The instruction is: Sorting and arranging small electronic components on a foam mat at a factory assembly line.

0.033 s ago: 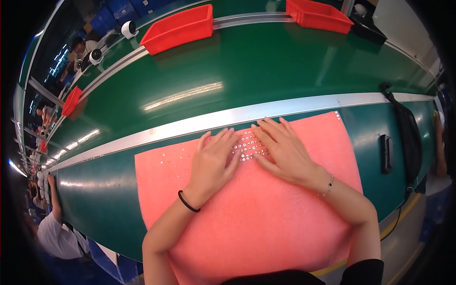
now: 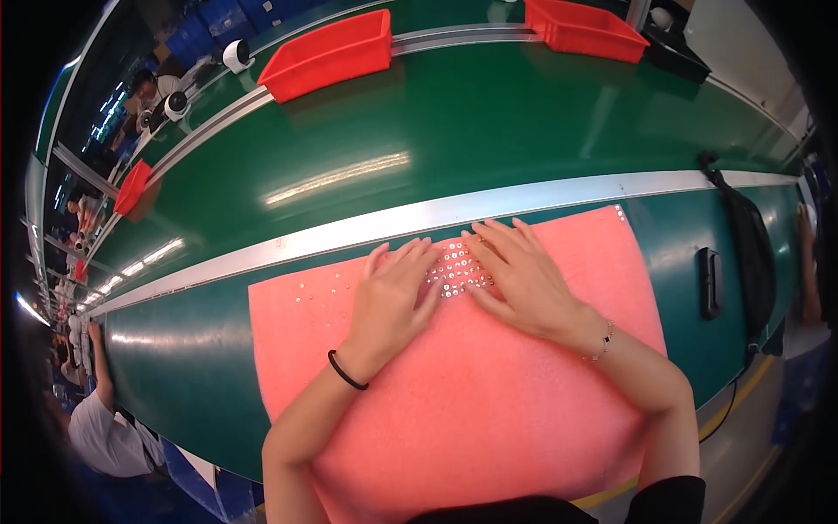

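Note:
Both my hands lie on a coral-pink cloth, at its far edge. Between them, small round shiny metallic pieces sit close together in rough rows; their exact kind is too small to tell. My left hand rests at the left side of this cluster, fingers stretched out, thumb toward it. Along the right side lies my right hand, palm down with fingers spread, covering some pieces. Several loose pieces are scattered left of my left hand. A few more pieces are at the cloth's far right corner.
Beyond the cloth, a metal rail divides my green bench from a green belt surface. Red bins stand along its far side. To my right lie a black oblong device and a black strap-like item. A co-worker is at left.

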{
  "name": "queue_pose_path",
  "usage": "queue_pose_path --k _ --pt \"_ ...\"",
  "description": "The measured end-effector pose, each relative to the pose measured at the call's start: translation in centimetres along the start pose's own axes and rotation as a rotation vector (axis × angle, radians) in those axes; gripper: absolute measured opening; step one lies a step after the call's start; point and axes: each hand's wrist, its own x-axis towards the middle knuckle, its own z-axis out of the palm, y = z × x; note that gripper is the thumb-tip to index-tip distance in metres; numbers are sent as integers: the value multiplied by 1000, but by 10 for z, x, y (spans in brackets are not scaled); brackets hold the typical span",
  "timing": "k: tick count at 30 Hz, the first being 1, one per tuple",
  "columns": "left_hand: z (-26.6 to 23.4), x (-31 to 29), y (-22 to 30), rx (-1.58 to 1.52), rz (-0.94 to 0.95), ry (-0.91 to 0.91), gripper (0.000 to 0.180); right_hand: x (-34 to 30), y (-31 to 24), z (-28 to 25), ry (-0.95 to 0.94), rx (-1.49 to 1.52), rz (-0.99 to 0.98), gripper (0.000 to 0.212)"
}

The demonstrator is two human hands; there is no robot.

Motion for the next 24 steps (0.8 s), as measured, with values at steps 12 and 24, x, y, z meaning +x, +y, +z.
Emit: queue_pose_path --k 12,24 --pt "-8 12 7 -33 -26 37 39 7 -2 -5 40 4 -85 67" --pt "-7 15 3 -42 33 102 31 11 -4 -10 -1 -45 -95 70"
